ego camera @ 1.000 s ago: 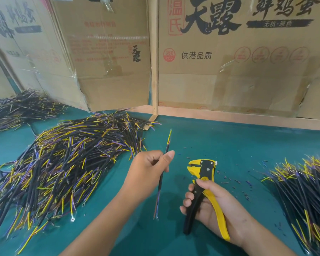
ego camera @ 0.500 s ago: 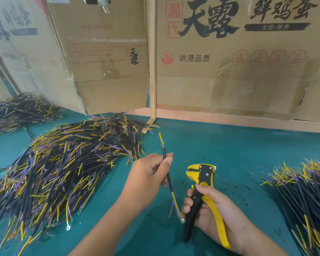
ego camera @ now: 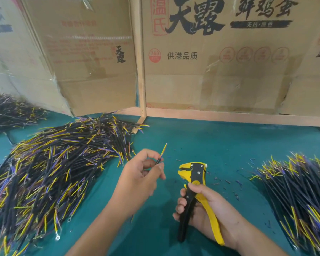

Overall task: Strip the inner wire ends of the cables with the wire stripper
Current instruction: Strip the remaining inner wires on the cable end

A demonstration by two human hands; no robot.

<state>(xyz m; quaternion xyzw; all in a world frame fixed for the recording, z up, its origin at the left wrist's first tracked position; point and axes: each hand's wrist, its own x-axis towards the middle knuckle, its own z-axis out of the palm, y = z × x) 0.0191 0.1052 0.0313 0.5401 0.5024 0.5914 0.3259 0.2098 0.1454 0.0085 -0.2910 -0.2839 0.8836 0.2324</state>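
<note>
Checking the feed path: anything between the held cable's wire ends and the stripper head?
Nothing visible. The left hand pinches the cable, tip up. The wire stripper in the right hand stands to its right, with only bare green table between them.

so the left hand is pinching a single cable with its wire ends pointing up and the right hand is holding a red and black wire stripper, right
Not quite: the wire stripper is yellow and black, not red and black, as the head view shows. The rest holds: the left hand pinches a single cable with its wire ends pointing up, and the right hand holds the stripper by its handles.
</note>
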